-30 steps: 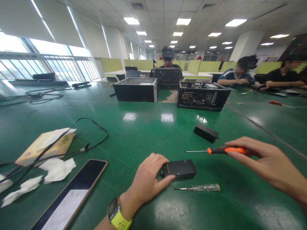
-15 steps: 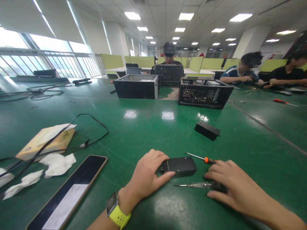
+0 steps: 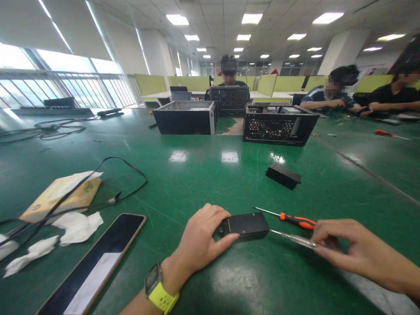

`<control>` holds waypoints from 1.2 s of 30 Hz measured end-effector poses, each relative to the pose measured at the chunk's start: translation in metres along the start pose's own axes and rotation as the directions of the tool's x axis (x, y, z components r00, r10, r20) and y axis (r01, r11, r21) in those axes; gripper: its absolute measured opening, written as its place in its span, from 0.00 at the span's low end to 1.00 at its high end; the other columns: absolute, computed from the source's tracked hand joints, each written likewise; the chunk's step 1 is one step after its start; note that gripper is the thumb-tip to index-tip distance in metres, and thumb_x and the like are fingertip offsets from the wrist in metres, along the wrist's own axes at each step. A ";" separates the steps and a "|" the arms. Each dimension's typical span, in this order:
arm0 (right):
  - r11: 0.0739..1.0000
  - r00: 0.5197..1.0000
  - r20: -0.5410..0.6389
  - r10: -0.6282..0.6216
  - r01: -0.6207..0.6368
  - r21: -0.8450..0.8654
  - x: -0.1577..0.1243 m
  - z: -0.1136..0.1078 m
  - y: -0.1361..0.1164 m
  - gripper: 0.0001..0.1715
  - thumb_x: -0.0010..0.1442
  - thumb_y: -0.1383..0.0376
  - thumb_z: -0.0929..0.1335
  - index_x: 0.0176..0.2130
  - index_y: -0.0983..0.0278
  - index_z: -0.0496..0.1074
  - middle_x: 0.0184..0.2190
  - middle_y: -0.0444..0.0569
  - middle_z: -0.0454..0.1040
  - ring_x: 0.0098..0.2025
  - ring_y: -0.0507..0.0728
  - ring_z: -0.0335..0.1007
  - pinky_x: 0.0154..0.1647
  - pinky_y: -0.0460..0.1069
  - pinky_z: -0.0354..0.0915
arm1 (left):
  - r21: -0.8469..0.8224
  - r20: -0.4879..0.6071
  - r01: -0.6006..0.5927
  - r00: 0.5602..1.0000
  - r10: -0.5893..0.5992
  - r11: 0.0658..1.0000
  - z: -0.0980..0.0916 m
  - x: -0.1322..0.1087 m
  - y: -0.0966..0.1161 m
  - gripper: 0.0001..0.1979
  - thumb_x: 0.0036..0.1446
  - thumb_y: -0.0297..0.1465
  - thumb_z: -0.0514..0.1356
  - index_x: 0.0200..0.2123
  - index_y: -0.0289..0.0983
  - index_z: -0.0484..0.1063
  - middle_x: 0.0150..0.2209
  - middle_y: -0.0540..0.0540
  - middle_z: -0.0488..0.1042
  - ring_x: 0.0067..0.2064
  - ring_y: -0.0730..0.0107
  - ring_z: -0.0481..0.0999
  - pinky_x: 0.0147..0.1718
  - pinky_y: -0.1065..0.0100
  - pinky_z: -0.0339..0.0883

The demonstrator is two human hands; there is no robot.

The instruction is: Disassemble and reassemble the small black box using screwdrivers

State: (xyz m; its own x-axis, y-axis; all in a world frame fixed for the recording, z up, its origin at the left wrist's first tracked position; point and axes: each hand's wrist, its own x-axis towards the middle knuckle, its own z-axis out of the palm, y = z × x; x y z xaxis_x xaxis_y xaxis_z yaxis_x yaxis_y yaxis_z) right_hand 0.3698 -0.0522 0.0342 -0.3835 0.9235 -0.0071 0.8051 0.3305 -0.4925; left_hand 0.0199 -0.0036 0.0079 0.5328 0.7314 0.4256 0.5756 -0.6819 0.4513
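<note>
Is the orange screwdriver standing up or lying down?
Lying down: the orange screwdriver stretches lengthwise along the green table, while the right hand holds the clear-handled one.

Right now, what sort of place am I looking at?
Probably an office area used as a workshop: lime-green partitions stand behind, what look like computer cases sit on the green table, and a clear-handled screwdriver is in hand.
</note>
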 end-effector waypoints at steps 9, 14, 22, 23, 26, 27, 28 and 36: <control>0.997 0.995 -0.069 -0.074 0.072 -0.034 0.009 0.040 -0.058 0.13 0.62 0.58 0.65 0.29 0.59 0.74 0.21 0.42 0.72 0.24 0.52 0.69 0.27 0.46 0.63 | 0.006 -0.022 0.005 1.000 -0.005 1.000 0.004 -0.003 0.003 0.15 0.59 0.40 0.63 0.44 0.36 0.71 0.41 0.42 0.74 0.42 0.57 0.72 0.42 0.56 0.68; 0.999 0.989 -0.143 -0.027 0.030 0.018 0.007 0.055 -0.075 0.16 0.62 0.60 0.64 0.24 0.60 0.69 0.16 0.39 0.66 0.19 0.49 0.65 0.22 0.44 0.59 | -0.003 -0.034 0.009 0.999 -0.009 1.000 0.006 -0.002 0.003 0.15 0.57 0.39 0.64 0.43 0.37 0.71 0.41 0.42 0.75 0.42 0.57 0.72 0.42 0.56 0.68; 0.992 0.989 -0.122 0.079 -0.065 0.112 0.008 0.068 -0.080 0.16 0.62 0.59 0.64 0.24 0.60 0.68 0.16 0.39 0.67 0.20 0.51 0.64 0.23 0.45 0.56 | -0.010 -0.054 0.016 0.998 -0.017 1.000 0.007 -0.001 0.003 0.16 0.56 0.38 0.65 0.43 0.36 0.70 0.41 0.42 0.75 0.41 0.57 0.72 0.40 0.57 0.69; 0.990 0.990 -0.091 0.103 -0.094 0.102 0.010 0.072 -0.082 0.15 0.61 0.59 0.64 0.24 0.60 0.68 0.17 0.40 0.68 0.21 0.51 0.65 0.24 0.45 0.56 | -0.009 -0.057 0.016 0.998 -0.017 1.000 0.007 -0.001 0.004 0.16 0.55 0.38 0.66 0.43 0.36 0.70 0.40 0.42 0.75 0.41 0.57 0.73 0.40 0.57 0.69; 0.985 0.987 0.016 0.160 -0.160 0.067 0.018 0.077 -0.090 0.13 0.57 0.60 0.66 0.24 0.61 0.67 0.20 0.41 0.71 0.25 0.52 0.67 0.27 0.46 0.56 | -0.003 -0.072 0.003 0.997 -0.003 1.000 0.007 -0.001 0.004 0.16 0.56 0.38 0.65 0.43 0.36 0.71 0.40 0.42 0.76 0.40 0.57 0.73 0.39 0.58 0.69; 0.983 0.984 0.047 0.170 -0.173 0.065 0.019 0.077 -0.092 0.12 0.57 0.60 0.66 0.23 0.61 0.67 0.20 0.42 0.72 0.26 0.53 0.68 0.28 0.46 0.57 | -0.001 -0.079 -0.004 0.997 0.004 1.000 0.007 -0.001 0.004 0.16 0.56 0.38 0.65 0.43 0.36 0.71 0.40 0.42 0.76 0.40 0.57 0.73 0.39 0.58 0.69; 0.980 0.981 0.075 0.181 -0.186 0.068 0.020 0.075 -0.093 0.12 0.56 0.61 0.66 0.23 0.61 0.66 0.21 0.42 0.73 0.27 0.53 0.69 0.29 0.46 0.57 | 0.000 -0.087 -0.010 0.996 0.010 1.000 0.007 -0.001 0.005 0.15 0.56 0.38 0.65 0.43 0.36 0.71 0.39 0.42 0.76 0.40 0.57 0.73 0.39 0.58 0.69; 0.974 0.903 0.371 0.217 -0.224 -0.026 0.002 0.043 -0.074 0.09 0.45 0.68 0.67 0.18 0.63 0.62 0.21 0.43 0.71 0.26 0.52 0.67 0.24 0.44 0.52 | -0.013 -0.085 -0.027 0.996 0.026 1.000 0.006 -0.002 0.002 0.17 0.57 0.40 0.64 0.45 0.36 0.72 0.41 0.41 0.77 0.41 0.57 0.73 0.41 0.56 0.69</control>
State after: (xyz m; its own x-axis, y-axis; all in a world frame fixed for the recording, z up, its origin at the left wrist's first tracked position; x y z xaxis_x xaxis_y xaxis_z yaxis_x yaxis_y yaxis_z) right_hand 0.2902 -0.0829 0.0331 -0.3391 0.8335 -0.4362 0.8819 0.1202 -0.4560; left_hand 0.0237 -0.0061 0.0030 0.4933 0.7104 0.5019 0.5527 -0.7016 0.4498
